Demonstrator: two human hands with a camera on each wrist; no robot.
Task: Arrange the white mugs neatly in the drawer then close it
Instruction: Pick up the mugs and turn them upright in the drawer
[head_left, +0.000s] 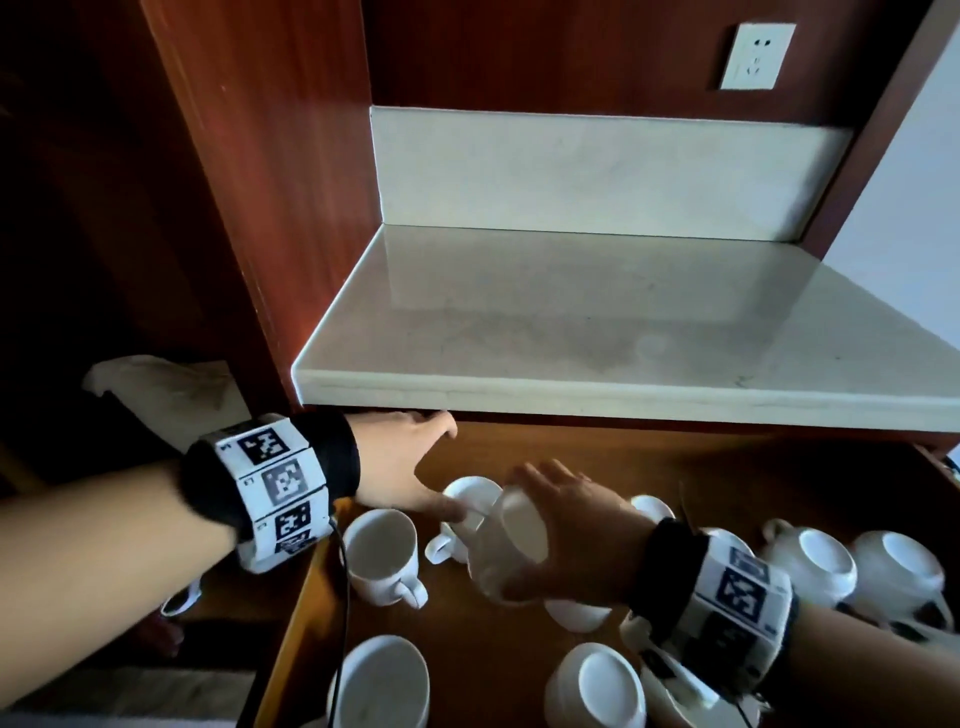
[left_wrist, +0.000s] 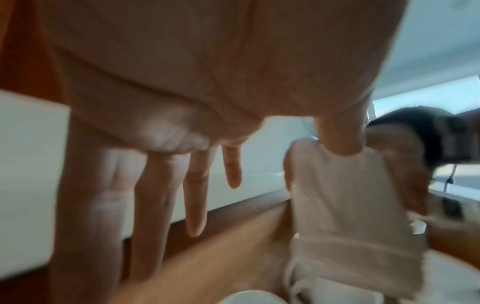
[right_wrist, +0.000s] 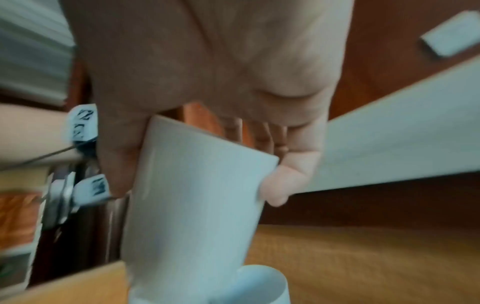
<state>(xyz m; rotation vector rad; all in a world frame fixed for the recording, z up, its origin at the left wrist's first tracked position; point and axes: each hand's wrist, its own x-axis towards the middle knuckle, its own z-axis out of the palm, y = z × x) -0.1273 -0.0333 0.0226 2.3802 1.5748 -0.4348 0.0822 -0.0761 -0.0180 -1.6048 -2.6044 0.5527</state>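
An open wooden drawer (head_left: 753, 467) holds several white mugs. My right hand (head_left: 571, 519) grips one white mug (head_left: 511, 545) by its sides and holds it tilted, base up, above the drawer's middle; in the right wrist view the mug (right_wrist: 194, 195) sits between thumb and fingers of that hand (right_wrist: 207, 98). My left hand (head_left: 410, 467) reaches to the drawer's back left with straight fingers. Its thumb rests on a mug (head_left: 470, 501) standing there, also seen as the mug (left_wrist: 337, 205) in the left wrist view, beside the left hand (left_wrist: 259, 115).
More mugs lie about: an upright one (head_left: 382, 556) at left, one (head_left: 382, 680) at front left, an inverted one (head_left: 597, 686) at front, two (head_left: 815, 564) (head_left: 904, 569) at right. A pale countertop (head_left: 597, 322) overhangs the drawer's back. A cloth (head_left: 161, 384) lies far left.
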